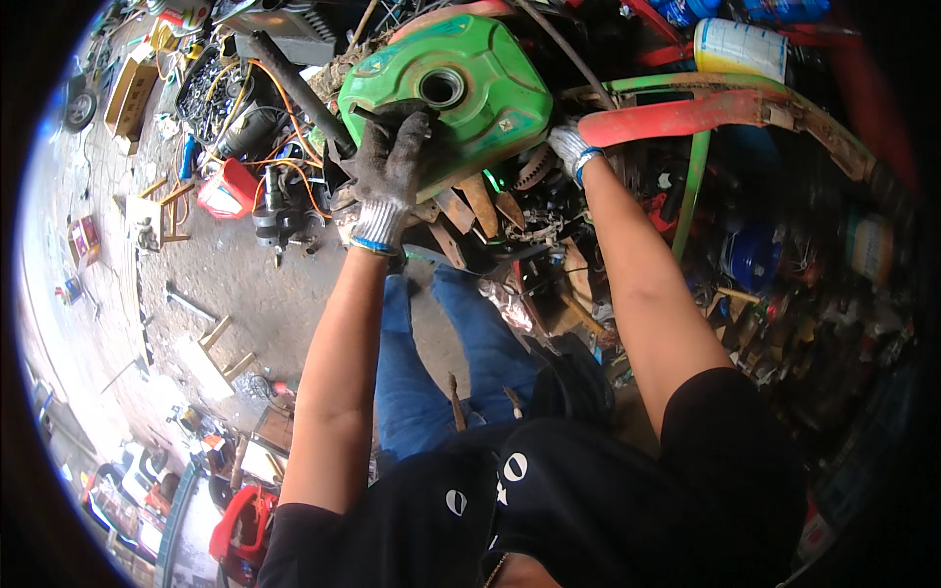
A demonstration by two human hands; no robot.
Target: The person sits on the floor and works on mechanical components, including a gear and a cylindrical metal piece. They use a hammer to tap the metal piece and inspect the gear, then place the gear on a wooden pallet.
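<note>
left hand [384, 167]: pointing forward, over green tank [495, 108] | right hand [570, 149]: alongside

The black short-sleeved shirt [627, 480] bears white marks [515, 465]. Below it are blue jeans [490, 328]; beyond its sleeves [701, 404], hands [384, 162] wear grey-and-white gloves [568, 147] with blue-edged cuffs [373, 244].

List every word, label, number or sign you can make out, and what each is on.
Green fuel tank: small stickers, too small to read.
White-and-yellow container: printed label, too blurred to read.
Black T-shirt: bold white characters, broken by folds; not copied here.
Elsewhere: any print is too small or blurred.
</note>
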